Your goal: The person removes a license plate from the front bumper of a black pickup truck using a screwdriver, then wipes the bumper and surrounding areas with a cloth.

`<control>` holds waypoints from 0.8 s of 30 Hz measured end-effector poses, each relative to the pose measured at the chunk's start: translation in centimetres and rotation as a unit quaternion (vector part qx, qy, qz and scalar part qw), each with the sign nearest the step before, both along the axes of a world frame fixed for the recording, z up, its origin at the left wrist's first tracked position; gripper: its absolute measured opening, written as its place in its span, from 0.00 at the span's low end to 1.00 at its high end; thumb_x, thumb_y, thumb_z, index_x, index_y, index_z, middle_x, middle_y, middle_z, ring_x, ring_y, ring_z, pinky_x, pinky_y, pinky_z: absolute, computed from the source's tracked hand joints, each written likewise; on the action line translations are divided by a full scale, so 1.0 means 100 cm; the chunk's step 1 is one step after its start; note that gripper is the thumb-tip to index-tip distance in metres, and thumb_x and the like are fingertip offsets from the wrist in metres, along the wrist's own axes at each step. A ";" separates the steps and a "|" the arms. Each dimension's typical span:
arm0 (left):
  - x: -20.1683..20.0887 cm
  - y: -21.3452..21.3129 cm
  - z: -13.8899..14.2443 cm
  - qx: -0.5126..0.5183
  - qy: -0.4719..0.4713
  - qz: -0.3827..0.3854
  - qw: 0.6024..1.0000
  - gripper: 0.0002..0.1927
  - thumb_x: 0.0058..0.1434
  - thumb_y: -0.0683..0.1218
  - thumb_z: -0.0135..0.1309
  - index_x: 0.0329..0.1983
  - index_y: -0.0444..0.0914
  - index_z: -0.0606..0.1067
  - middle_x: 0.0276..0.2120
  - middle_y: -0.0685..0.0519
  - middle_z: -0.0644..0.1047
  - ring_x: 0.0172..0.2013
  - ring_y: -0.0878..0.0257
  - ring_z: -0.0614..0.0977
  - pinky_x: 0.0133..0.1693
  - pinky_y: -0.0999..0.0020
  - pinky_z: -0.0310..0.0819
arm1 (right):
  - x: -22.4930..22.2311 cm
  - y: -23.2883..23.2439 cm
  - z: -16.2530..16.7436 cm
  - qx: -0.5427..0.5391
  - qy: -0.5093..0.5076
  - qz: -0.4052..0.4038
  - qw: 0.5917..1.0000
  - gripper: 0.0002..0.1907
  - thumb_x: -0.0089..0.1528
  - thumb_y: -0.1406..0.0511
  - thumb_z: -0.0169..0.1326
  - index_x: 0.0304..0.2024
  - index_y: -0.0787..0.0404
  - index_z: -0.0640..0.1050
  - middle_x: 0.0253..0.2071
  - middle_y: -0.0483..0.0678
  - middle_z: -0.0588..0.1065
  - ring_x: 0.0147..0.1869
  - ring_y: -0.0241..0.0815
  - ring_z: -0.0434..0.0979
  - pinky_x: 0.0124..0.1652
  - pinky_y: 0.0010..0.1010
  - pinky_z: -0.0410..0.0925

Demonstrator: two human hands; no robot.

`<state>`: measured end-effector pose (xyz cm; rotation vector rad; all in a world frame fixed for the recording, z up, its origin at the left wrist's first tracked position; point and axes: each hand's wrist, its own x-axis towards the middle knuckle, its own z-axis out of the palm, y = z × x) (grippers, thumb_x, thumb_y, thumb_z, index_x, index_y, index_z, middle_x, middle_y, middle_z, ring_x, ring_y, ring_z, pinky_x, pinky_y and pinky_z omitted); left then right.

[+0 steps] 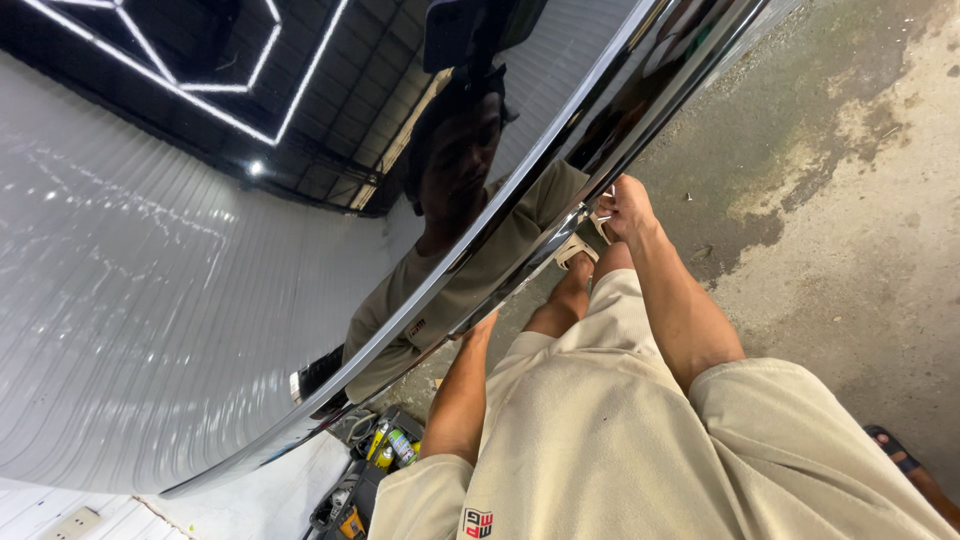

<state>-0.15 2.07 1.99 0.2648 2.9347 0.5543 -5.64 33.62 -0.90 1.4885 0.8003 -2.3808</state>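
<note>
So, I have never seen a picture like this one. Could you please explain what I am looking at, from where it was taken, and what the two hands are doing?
The picture comes from a camera worn on a person's head, looking down along their own body. There is no machine, only two bare hands.

The big shiny dark surface filling the left side is a glossy, polished panel, probably the body of a car. It works like a mirror: it shows the ceiling lights and the person's own reflection.

The right hand is closed around the panel's lower edge; something small and pale shows beside its fingers, too small to name. The left hand reaches under the same edge and is mostly hidden.

Below you see the person's beige shirt and shorts, and the stained concrete floor. At the bottom lies a tray of spray cans and tools.
</note>
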 end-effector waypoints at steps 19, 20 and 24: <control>0.009 0.008 -0.006 0.002 0.010 0.030 0.999 0.17 0.68 0.47 0.55 0.57 0.35 0.77 0.55 0.40 0.78 0.57 0.41 0.77 0.60 0.52 0.69 | -0.011 0.004 0.007 -0.030 -0.027 -0.059 0.997 0.18 0.66 0.52 0.49 0.29 0.56 0.72 0.22 0.43 0.67 0.17 0.35 0.63 0.18 0.26 0.58; 0.010 0.009 -0.007 0.001 0.015 0.039 0.999 0.17 0.68 0.47 0.55 0.57 0.35 0.77 0.55 0.40 0.78 0.57 0.41 0.77 0.61 0.52 0.69 | -0.014 0.007 0.010 -0.059 -0.017 -0.043 0.997 0.19 0.67 0.52 0.47 0.32 0.59 0.74 0.25 0.45 0.71 0.20 0.37 0.68 0.21 0.27 0.63; 0.013 0.014 -0.007 -0.006 0.017 0.058 0.998 0.17 0.68 0.47 0.55 0.57 0.36 0.77 0.55 0.40 0.78 0.57 0.41 0.77 0.61 0.52 0.69 | -0.022 0.020 0.012 -0.093 0.015 -0.025 0.995 0.14 0.67 0.59 0.48 0.35 0.62 0.76 0.28 0.48 0.74 0.24 0.40 0.71 0.25 0.30 0.66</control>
